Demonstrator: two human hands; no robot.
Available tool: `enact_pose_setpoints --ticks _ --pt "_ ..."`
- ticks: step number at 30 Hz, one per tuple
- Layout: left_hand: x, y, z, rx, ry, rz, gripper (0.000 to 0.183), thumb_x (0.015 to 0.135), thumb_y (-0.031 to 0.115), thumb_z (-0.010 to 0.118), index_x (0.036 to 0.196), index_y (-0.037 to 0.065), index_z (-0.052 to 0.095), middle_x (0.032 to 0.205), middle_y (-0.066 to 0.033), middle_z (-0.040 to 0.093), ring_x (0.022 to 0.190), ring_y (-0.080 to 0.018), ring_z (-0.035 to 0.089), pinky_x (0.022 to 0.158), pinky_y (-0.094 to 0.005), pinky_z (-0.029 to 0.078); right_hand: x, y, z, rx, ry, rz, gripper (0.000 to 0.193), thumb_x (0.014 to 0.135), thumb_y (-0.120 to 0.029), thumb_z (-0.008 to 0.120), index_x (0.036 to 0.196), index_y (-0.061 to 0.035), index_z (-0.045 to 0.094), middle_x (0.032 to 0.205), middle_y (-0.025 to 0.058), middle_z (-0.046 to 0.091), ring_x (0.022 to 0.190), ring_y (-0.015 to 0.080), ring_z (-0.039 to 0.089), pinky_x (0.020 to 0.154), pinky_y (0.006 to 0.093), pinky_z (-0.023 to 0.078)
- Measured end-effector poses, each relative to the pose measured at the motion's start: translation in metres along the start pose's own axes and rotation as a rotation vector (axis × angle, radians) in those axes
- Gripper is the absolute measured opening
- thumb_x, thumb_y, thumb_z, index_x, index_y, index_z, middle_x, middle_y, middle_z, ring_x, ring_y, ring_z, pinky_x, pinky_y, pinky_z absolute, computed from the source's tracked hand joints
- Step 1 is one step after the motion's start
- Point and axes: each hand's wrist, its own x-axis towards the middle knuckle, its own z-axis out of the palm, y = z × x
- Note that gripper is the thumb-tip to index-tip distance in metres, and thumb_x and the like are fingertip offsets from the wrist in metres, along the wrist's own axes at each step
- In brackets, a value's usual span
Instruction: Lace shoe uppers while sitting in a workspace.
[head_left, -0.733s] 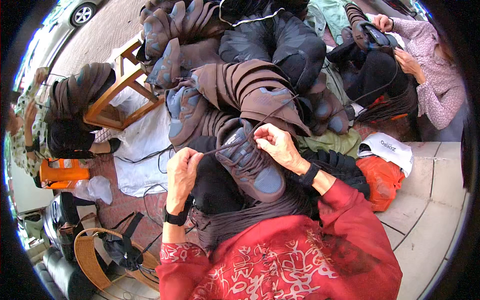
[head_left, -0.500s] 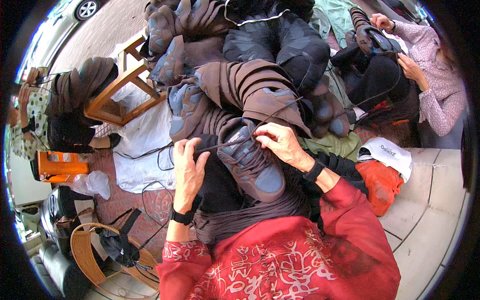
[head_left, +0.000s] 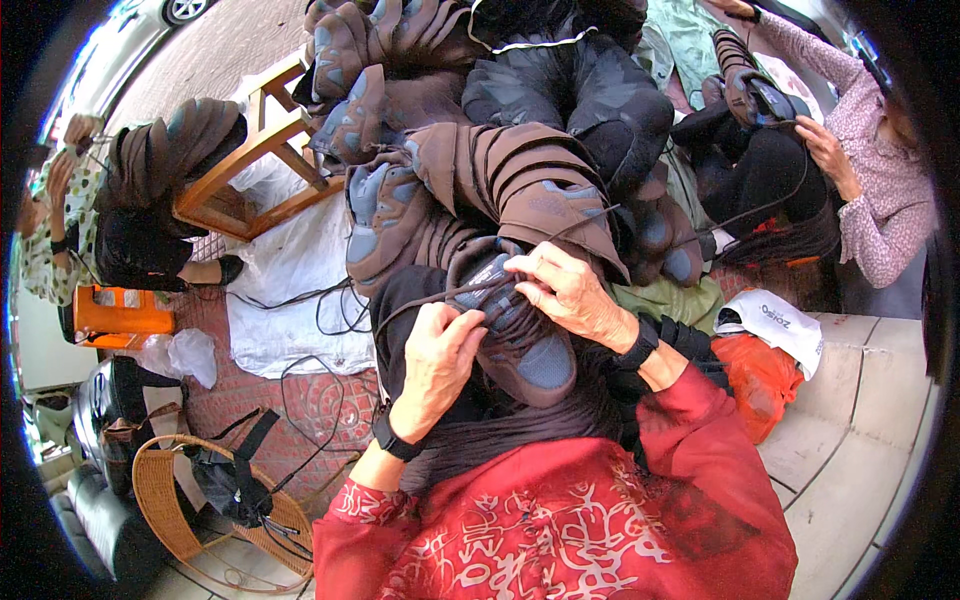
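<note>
Closest is the red shirt [head_left: 560, 510], with a bundle of dark strings [head_left: 510, 440] across the lap. On the lap sits a brown and blue shoe top [head_left: 540, 365]. Its toe points back to the person and a bit to the right; its long line runs from there up and left. The right hand [head_left: 575, 300] pinches a dark lace [head_left: 440, 298] over it. The left hand [head_left: 435, 360] has thumb and finger close together by its side; I cannot tell if they hold anything.

Pale tiles [head_left: 840, 480] and an orange bag [head_left: 755, 375] crowd the right arm. On the left, red floor [head_left: 300, 410] gives some room between the arm and a woven chair [head_left: 165, 510], up to a white sheet's [head_left: 280, 330] edge. Just past the shoe top, a brown stack [head_left: 490, 175] blocks the front. Beyond are a wooden stool [head_left: 255, 180] and a car wheel [head_left: 185, 10].
</note>
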Motion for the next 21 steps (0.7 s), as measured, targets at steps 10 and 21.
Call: enact_pose_setpoints --ticks 10,21 --pt "0.026 -0.019 -0.008 0.007 0.034 -0.163 0.02 0.081 0.008 0.055 0.1 0.001 0.056 0.095 -0.0153 0.058 0.091 -0.0305 0.055 0.082 -0.0356 0.042 0.031 0.0 -0.017 -0.426 -0.037 -0.457 0.006 0.073 -0.012 0.056 0.075 -0.0075 0.055 0.079 0.0085 0.052 0.076 0.0258 0.055 0.078 0.0328 0.04" --pt "0.027 -0.034 -0.025 -0.035 -0.218 -0.135 0.02 0.08 0.018 0.059 0.086 -0.001 0.06 0.075 -0.0164 0.06 0.07 -0.0295 0.059 0.064 -0.0337 0.045 0.039 0.019 -0.032 -0.092 -0.335 -0.02 0.017 0.077 -0.02 0.059 0.077 -0.0029 0.06 0.073 0.0148 0.06 0.07 0.0318 0.059 0.062 0.0378 0.045"
